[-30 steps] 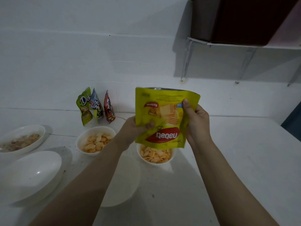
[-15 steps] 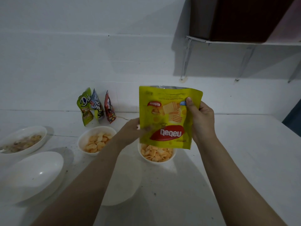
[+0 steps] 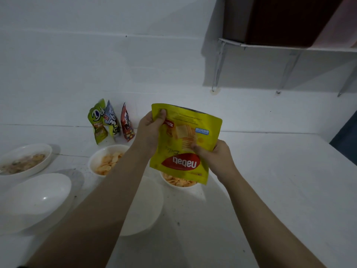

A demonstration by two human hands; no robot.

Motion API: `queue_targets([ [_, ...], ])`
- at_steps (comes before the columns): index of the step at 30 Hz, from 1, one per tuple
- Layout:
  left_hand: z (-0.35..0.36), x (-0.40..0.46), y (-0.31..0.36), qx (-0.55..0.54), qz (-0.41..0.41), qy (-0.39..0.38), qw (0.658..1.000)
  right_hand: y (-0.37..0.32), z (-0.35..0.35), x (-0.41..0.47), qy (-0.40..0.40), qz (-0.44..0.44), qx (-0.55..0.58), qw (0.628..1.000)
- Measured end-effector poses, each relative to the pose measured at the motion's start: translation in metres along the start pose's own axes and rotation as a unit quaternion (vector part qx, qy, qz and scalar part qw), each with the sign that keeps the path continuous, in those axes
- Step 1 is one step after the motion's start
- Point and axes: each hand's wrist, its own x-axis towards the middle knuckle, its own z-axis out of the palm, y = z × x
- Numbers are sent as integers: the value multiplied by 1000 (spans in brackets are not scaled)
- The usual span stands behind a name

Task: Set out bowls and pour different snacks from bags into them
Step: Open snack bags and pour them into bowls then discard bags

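I hold a yellow snack bag point(image 3: 183, 140) upside down above a small white bowl point(image 3: 179, 183) of orange crackers. My left hand point(image 3: 150, 130) grips the bag's upper left corner, thumb on its front. My right hand point(image 3: 214, 157) pinches the bag's lower right side. A second small bowl point(image 3: 108, 159) of crackers stands to the left behind my left forearm. An empty white bowl point(image 3: 143, 207) sits in front, partly hidden by that arm. Another empty oval bowl point(image 3: 36, 198) lies at the left, and a bowl with mixed snacks point(image 3: 25, 161) at the far left.
Three more snack bags, green point(image 3: 97, 122), grey point(image 3: 112, 120) and red point(image 3: 126, 124), lean against the white wall. The white table point(image 3: 270, 190) stretches to the right. A shelf point(image 3: 289, 47) on brackets with a dark box hangs at the upper right.
My left hand has moved from the bag's lower left up to its top left corner. My right hand has slid from the upper right edge down to the lower right. The bag has tilted slightly.
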Motion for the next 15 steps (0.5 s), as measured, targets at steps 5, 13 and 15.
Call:
queue_targets([
  [5, -6, 5, 8, -69, -7, 32, 997, 6, 1, 0, -70, 25, -58, 996],
  [13, -36, 9, -2, -188, -59, 65, 978, 15, 2, -8, 21, 84, 180, 980],
  [15, -37, 8, -3, -193, -73, 60, 977, 19, 7, -14, 74, 86, 278, 954],
])
